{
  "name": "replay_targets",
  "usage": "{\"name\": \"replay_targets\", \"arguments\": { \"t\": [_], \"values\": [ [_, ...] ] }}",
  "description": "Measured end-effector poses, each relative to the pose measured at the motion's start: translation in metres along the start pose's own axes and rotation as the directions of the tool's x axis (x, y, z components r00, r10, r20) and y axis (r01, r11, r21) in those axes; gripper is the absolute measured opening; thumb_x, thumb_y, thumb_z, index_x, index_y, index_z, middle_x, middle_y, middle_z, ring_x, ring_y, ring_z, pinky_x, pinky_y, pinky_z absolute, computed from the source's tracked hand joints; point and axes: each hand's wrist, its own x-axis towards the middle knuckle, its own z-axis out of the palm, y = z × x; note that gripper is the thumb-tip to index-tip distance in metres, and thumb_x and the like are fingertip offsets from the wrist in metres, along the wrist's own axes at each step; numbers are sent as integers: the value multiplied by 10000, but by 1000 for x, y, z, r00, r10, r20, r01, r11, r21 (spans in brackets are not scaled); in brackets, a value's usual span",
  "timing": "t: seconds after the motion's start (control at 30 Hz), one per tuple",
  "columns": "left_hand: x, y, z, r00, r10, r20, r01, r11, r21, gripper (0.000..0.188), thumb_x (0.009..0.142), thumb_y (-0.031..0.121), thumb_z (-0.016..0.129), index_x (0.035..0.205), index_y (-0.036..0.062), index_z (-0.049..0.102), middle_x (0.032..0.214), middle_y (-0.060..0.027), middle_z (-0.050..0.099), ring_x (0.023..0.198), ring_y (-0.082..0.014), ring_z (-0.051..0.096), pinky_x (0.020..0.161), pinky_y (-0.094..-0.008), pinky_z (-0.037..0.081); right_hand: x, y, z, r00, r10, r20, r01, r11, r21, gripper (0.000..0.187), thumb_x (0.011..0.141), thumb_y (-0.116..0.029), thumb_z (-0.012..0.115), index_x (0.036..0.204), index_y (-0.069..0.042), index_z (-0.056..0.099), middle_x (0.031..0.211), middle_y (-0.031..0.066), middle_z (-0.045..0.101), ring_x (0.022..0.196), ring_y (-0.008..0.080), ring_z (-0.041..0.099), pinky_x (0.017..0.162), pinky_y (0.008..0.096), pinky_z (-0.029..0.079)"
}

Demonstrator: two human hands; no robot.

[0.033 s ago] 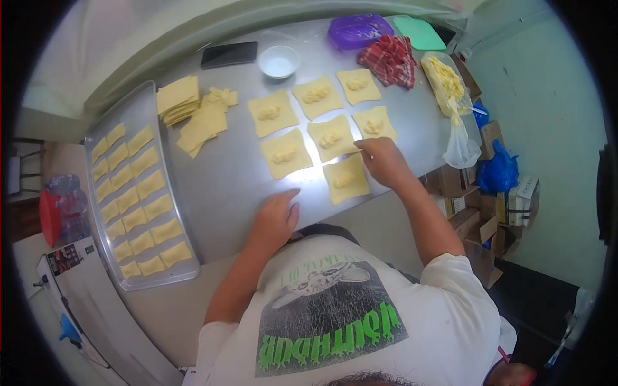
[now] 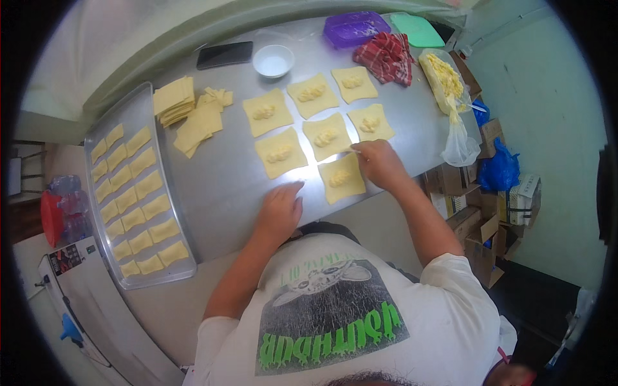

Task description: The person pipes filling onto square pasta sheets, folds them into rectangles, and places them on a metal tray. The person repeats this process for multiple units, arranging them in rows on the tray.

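Several pale dough squares lie on the metal table, each with a small mound of yellowish filling in its middle. Closest to me is one dough square point(image 2: 341, 178), and just beyond it sits another dough square point(image 2: 326, 136). My right hand point(image 2: 381, 164) is closed in a pinch at the right corner where these two meet. A small whitish bit shows at its fingertips, too small to name. My left hand point(image 2: 280, 209) rests at the table's near edge, left of the closest square, fingers stretched out and holding nothing.
A metal tray point(image 2: 183, 215) of folded dough pieces stands at left. Beside it are stacked dough sheets point(image 2: 174, 96). Farther back lie a phone point(image 2: 224, 55), a white bowl point(image 2: 273, 62), a purple container point(image 2: 354, 29) and a red checked cloth point(image 2: 386, 58). A bag of filling point(image 2: 444, 80) lies at right.
My right hand has shifted slightly toward me, nearer the closest square's corner. My left hand has slid a little forward and right. The whole view has moved slightly.
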Motion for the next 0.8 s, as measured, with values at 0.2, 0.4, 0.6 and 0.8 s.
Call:
{"name": "replay_targets", "arguments": {
  "t": [0.2,0.4,0.6,0.8],
  "values": [
    [43,21,79,989,145,7,-138,924,356,285,954,57,547,1231,-4,575,1393,-217,598,1317,-336,549,1098,-457,419,-35,15,28,985,-162,-56,153,979,-135,270,864,-37,600,1128,-10,647,1095,164,700,960,339,671,905,443,481],
    [46,35,98,999,38,-38,-24,948,316,215,946,43,545,1155,-8,547,1313,-248,600,1280,-375,554,1058,-463,452,-38,14,46,985,-80,-153,54,984,-167,280,894,-42,565,1163,14,618,1084,215,681,967,337,670,915,448,477],
    [65,36,95,991,-127,-48,135,950,281,205,917,37,595,1119,13,568,1084,-189,634,1049,-382,599,930,-479,482,-10,12,32,933,360,-11,-339,890,305,321,877,-75,700,1175,5,615,915,162,701,961,370,682,859,453,532],
    [77,29,91,986,-164,-21,165,974,157,242,884,12,589,1126,34,597,1062,-189,646,1019,-413,606,913,-499,474,-4,18,16,905,381,192,-426,789,443,304,849,-48,715,1141,-22,635,972,163,701,924,342,696,829,426,553]
  ]
}}
